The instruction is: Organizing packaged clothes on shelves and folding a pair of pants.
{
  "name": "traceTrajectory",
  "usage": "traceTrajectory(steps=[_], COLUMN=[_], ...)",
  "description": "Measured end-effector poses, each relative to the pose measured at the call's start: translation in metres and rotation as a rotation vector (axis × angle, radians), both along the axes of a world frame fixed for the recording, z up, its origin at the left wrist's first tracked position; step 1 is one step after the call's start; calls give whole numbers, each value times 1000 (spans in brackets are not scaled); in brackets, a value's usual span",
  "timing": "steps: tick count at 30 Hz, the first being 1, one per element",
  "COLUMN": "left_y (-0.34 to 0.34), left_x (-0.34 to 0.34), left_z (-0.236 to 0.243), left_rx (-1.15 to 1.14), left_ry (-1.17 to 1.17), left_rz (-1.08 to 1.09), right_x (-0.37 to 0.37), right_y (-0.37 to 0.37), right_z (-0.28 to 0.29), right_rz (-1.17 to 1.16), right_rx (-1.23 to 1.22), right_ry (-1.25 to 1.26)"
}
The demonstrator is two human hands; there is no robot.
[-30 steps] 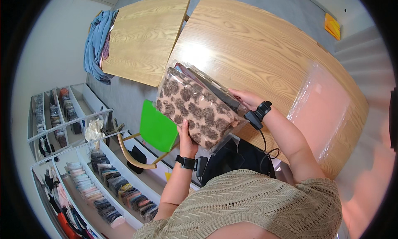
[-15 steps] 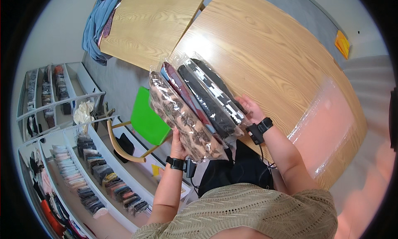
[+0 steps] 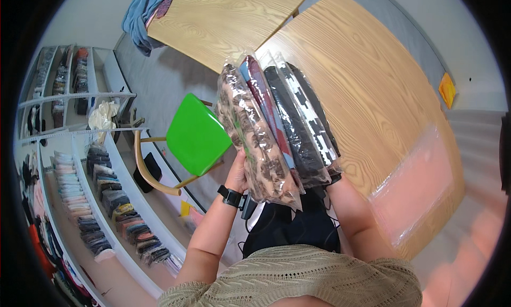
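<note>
A row of several garments in clear plastic bags leans together in front of me. Nearest my left is a tan bag with dark patterned cloth (image 3: 249,120), followed by a red-and-blue garment (image 3: 270,112), a black garment (image 3: 291,128) and a black-and-white patterned one (image 3: 313,127). Another dark garment lies at the right end. My left hand (image 3: 239,174) is closed on the tan bag's lower left side. The right forearm (image 3: 348,200) reaches up to the lower right of the row, where the bags hide my right hand and its fingers.
Ahead and right stands a wooden table (image 3: 367,94) with a pink patch under clear plastic (image 3: 415,184). A second table (image 3: 229,19) has blue cloth (image 3: 141,22) on its edge. To the left are a green chair (image 3: 197,134) and white shelving (image 3: 117,166) packed with bagged clothes.
The bagged garments have shifted right in view, along with both hands. My right hand, visible at the right side of the row before, is now hidden behind it. More of the green chair shows.
</note>
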State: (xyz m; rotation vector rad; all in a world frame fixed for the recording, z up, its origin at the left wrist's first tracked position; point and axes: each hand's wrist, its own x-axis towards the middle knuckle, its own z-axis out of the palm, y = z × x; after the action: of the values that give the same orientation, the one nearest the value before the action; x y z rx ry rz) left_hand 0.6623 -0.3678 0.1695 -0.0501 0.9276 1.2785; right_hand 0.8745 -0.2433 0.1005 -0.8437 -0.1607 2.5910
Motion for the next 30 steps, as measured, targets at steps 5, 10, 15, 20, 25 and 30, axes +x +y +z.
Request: traceTrajectory(steps=[5, 10, 15, 20, 25, 30], left_y=[-26, -108, -265, -447, -626, -817], left_x=[-5, 1, -18, -23, -47, -72], left_z=[15, 67, 181, 258, 274, 275], left_rx=[-2, 43, 164, 216, 520, 369], left_ry=[72, 4, 114, 192, 258, 547], left_rz=[-18, 118, 402, 700, 909, 1249], right_x=[0, -18, -87, -173, -264, -358], right_y=[-26, -81, -201, -339, -500, -704], right_z=[6, 56, 158, 244, 290, 318], right_rz=[42, 162, 367, 634, 828, 929], right_rx=[95, 280, 576, 1033, 1525, 1772], right_ry=[-38, -76, -24, 113, 334, 619])
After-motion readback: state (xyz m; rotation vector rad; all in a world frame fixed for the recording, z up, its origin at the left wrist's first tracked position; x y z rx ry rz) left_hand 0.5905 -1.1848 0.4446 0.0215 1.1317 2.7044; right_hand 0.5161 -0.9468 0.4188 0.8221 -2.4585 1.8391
